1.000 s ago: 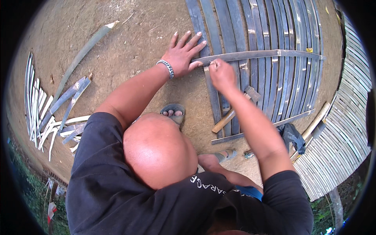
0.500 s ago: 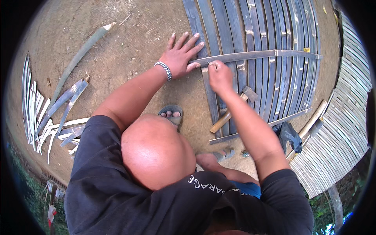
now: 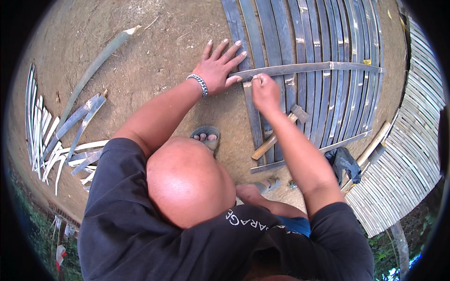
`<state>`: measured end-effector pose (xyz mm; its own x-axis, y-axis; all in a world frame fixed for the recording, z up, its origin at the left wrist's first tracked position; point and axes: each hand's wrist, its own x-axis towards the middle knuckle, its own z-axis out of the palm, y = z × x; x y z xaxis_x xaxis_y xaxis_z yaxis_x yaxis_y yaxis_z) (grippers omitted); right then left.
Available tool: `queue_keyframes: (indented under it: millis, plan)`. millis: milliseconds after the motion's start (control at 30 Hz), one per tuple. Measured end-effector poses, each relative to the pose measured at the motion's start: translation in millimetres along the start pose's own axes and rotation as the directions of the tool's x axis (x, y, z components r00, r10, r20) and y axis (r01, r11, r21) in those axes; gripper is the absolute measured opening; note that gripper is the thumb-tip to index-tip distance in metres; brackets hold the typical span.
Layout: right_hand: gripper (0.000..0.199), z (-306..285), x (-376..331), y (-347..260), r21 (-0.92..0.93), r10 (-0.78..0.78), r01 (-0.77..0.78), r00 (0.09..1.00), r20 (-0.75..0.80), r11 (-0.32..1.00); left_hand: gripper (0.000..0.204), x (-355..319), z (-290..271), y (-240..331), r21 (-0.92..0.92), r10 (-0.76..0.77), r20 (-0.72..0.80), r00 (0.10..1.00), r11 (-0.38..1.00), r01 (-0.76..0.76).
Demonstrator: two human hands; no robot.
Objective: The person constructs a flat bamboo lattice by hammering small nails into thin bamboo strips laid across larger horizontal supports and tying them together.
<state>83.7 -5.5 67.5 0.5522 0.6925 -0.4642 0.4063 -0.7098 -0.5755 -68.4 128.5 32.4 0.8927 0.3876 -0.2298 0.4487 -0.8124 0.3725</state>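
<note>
A dark bamboo strip (image 3: 300, 69) lies crosswise over several parallel bamboo slats (image 3: 323, 105). My left hand (image 3: 219, 68), a chain bracelet at its wrist, is spread open at the strip's left end. Its thumb rests against that end, and its fingertips reach the outermost slat. Just right of the thumb, my right hand (image 3: 266, 93) is closed in a pinch at the strip's lower edge; whatever is between the fingers is hidden. Below that hand, a hatchet (image 3: 269, 142) with a wooden handle lies on the slats, partly beside my right forearm.
Split bamboo pieces (image 3: 47, 140) are heaped on the dirt at the left, near a long curved bamboo length (image 3: 96, 65). Another crosswise strip (image 3: 267, 166) runs along the slats' near end. A black plastic bag (image 3: 344, 164) and a slatted bamboo panel (image 3: 398, 173) are at the right.
My right hand has shifted very slightly, still pinched at the strip's edge. My left hand keeps its spread pose at the strip's end.
</note>
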Motion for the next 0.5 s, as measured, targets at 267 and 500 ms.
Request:
queue_keyframes:
  millis: [267,500]
  plan:
    - [0.032,22.7,-4.2,8.8,0.295,0.169,-0.173,0.985,0.039,0.94,0.074,0.0,-2.2,0.5,-0.003,0.004,-0.01,1.0,1.0,-0.004]
    - [0.032,38.1,-7.4,14.3,0.338,0.301,-0.253,0.949,-0.094,0.906,0.074,6.1,-5.1,1.6,0.026,0.006,0.013,1.0,1.0,-0.006]
